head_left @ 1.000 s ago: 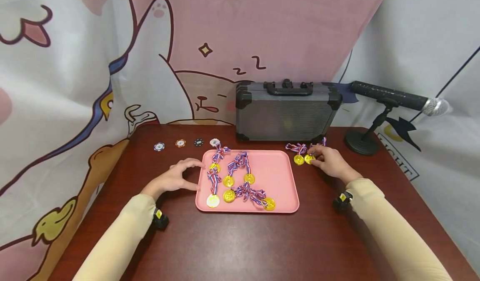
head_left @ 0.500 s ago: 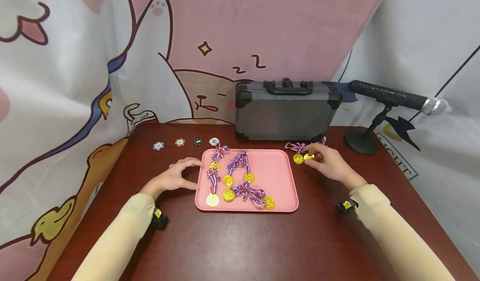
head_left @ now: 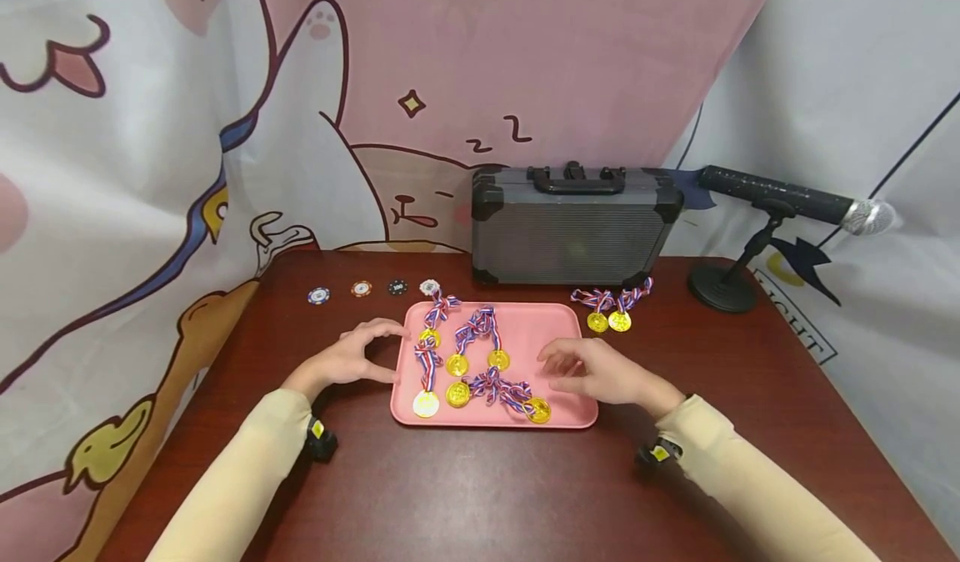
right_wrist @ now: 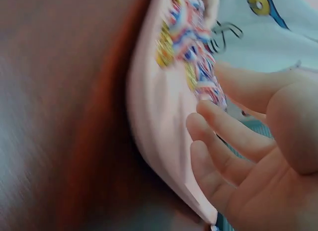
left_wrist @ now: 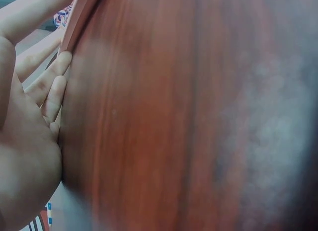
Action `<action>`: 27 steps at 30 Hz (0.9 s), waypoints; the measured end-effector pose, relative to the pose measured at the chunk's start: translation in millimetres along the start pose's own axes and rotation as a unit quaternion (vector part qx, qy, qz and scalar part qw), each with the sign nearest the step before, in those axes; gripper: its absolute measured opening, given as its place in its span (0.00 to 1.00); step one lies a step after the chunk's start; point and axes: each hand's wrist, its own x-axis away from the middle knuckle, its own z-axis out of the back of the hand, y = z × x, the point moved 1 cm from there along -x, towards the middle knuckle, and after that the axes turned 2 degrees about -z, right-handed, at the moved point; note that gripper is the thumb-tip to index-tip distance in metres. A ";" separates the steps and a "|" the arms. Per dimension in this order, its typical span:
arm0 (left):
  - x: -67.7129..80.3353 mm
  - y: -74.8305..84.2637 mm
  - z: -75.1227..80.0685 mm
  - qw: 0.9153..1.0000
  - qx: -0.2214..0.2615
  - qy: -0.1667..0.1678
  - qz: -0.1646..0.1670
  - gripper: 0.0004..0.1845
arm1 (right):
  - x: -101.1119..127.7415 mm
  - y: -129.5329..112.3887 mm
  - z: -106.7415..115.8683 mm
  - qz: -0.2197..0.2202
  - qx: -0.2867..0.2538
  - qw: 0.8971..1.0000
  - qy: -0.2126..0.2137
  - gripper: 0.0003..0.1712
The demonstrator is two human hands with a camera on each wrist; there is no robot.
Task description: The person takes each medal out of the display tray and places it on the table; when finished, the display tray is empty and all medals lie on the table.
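The right hand has been moved off the two medals behind the tray's right corner; these are left lying on the bench. It is now held over the tray, fingers loose, nothing gripped. The left hand is unchanged, relaxed at the tray's left edge. In the right wrist view, blurred, fingers are seen just above the tray rim and ribbons, detail not resolved from the head.
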 end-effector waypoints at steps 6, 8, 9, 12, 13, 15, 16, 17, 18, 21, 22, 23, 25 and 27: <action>-0.5 0.8 -0.4 1.000 0.003 -0.002 0.005 0.38 | -2.2 -4.3 -21.5 0.021 -0.020 0.998 -0.047 0.19; -0.2 0.4 -0.4 1.000 0.000 -0.002 0.007 0.38 | -2.0 -4.4 -24.7 0.020 -0.016 0.998 -0.048 0.21; -0.2 -0.1 -0.4 1.000 -0.001 -0.002 0.008 0.38 | -1.9 -4.6 -25.7 0.019 -0.013 0.999 -0.048 0.22; -0.1 -0.4 -0.2 1.000 -0.006 -0.001 0.008 0.38 | -1.7 -6.2 -26.8 0.013 -0.001 0.999 -0.050 0.25; -0.1 -0.4 -0.2 1.000 -0.006 -0.001 0.008 0.38 | -1.7 -6.7 -27.0 0.012 0.003 0.999 -0.050 0.26; -0.1 -0.1 -0.2 1.000 -0.005 0.000 0.007 0.38 | -1.7 -7.8 -27.1 0.011 0.011 0.999 -0.048 0.26; 0.0 0.3 -0.1 1.000 -0.005 0.000 0.006 0.38 | -1.7 -8.3 -27.1 0.012 0.013 0.999 -0.046 0.26; -0.1 0.5 -0.1 1.000 -0.005 -0.001 0.005 0.38 | -1.7 -8.6 -27.1 0.013 0.015 0.999 -0.045 0.26; -0.1 0.7 0.0 1.000 -0.005 -0.001 0.005 0.38 | -1.7 -9.0 -27.0 0.014 0.016 0.999 -0.045 0.25; 0.1 1.0 -0.1 1.000 -0.005 -0.002 0.004 0.38 | -1.8 -9.3 -27.0 0.017 0.013 0.999 -0.045 0.25; 0.3 1.0 0.0 1.000 -0.005 -0.002 0.004 0.38 | -1.7 -8.8 -27.3 0.018 0.010 0.999 -0.044 0.26; 0.4 1.0 0.1 1.000 -0.005 -0.001 0.004 0.38 | -1.8 -8.4 -27.5 0.017 0.006 0.999 -0.043 0.26; 0.7 1.1 0.0 1.000 -0.003 -0.001 0.003 0.38 | -1.3 -7.1 -27.8 0.014 -0.004 0.999 -0.038 0.29; 0.8 1.0 -0.1 1.000 -0.001 -0.001 0.002 0.38 | -0.5 -5.5 -27.9 0.010 -0.017 0.999 -0.031 0.31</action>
